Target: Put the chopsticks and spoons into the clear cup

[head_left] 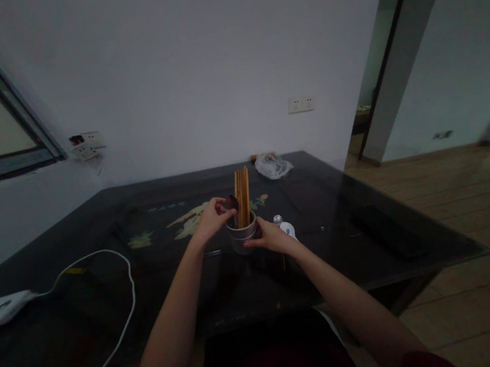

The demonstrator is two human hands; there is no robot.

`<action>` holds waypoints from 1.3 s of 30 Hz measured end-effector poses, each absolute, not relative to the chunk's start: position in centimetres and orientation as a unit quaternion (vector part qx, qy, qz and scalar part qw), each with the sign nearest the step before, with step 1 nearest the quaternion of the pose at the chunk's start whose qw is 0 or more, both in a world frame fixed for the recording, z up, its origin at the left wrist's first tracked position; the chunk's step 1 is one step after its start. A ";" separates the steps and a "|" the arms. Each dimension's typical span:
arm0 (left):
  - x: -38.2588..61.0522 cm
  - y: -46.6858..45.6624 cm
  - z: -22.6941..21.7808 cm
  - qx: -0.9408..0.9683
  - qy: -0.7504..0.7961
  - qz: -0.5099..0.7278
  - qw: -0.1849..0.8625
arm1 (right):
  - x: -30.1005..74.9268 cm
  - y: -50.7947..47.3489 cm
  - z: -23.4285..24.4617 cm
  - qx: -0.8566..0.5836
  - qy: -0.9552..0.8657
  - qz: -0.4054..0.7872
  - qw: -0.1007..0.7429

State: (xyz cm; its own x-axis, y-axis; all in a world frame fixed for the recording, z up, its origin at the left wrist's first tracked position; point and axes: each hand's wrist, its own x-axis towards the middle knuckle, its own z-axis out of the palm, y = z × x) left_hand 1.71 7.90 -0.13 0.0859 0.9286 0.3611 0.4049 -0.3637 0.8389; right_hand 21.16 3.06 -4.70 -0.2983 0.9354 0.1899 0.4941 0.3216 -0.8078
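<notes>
A metal cup (pixel 242 232) stands on the dark table, holding several wooden chopsticks (pixel 243 196) that point upward. My right hand (pixel 271 235) is wrapped round the cup's right side, with the thumb on its front. At the left of the chopsticks, my left hand (pixel 214 219) pinches a dark brown spoon (pixel 232 202) with its rounded end up. Its lower part is hidden by my fingers and the cup rim. Just behind my right wrist sits a small white item with blue marks (pixel 287 229), partly covered.
A clear plastic bag (pixel 273 165) lies at the table's back edge by the wall. At the left, a white power strip (pixel 0 310) trails a white cable (pixel 130 278) over the front edge. A dark flat object (pixel 389 231) lies on the right of the glossy black table (pixel 333 262).
</notes>
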 end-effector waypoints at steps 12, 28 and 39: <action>0.6 6.1 -2.4 0.550 0.427 0.630 0.343 | 21.3 3.2 -4.7 -0.482 -0.748 0.313 0.332; 2.1 5.0 -4.6 0.527 0.440 0.557 0.467 | 22.0 3.5 -4.4 -0.475 -0.745 0.332 0.331; 2.1 4.9 -4.6 0.537 0.444 0.523 0.491 | 22.5 3.8 -4.4 -0.473 -0.743 0.337 0.332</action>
State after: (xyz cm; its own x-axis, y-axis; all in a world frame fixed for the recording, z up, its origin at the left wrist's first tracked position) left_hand 2.10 4.94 -4.61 0.0584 0.9904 0.1256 -0.0362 -0.1236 0.9917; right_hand 22.50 3.83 -4.43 -0.3312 0.9272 0.1748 0.4798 0.3250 -0.8150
